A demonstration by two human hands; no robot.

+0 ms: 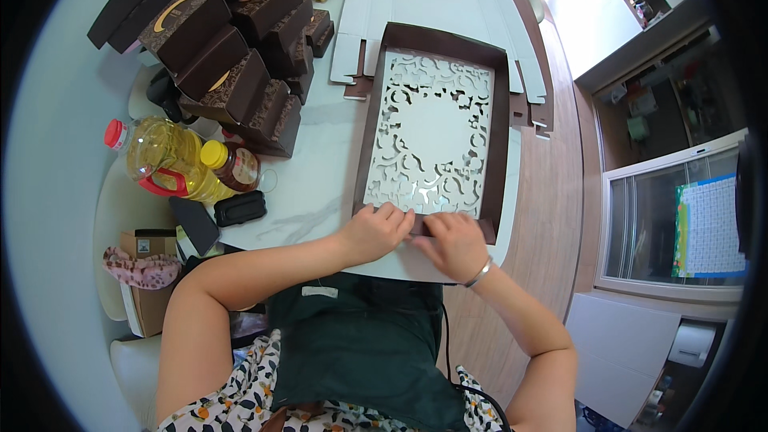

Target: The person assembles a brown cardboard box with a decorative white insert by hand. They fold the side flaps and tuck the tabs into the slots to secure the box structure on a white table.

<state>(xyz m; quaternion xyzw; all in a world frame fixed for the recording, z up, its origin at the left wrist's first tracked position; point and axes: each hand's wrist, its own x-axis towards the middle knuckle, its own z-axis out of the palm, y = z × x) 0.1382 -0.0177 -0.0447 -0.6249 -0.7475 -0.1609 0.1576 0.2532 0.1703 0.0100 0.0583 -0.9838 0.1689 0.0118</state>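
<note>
A dark brown cardboard box lid [499, 132] lies on the table in front of me, its white inner side up. Scroll-shaped holes are cut through its white panel [436, 128] around a plain middle. My left hand [374, 232] has its fingers curled over the lid's near wall, by the left corner. On the same wall, a little to the right, my right hand [454, 242] bends its fingers over the edge, thumb on the near side. A bracelet circles the right wrist. The fingers hide part of that wall.
Flat white-and-brown cardboard blanks [440, 0] lie behind the lid. Folded dark brown boxes [232, 88] are stacked at the left. Nearer stand an oil bottle [164, 152] and a yellow-capped jar [240, 166], with a black case [240, 208] beside them. The table's right edge borders the wooden floor [548, 216].
</note>
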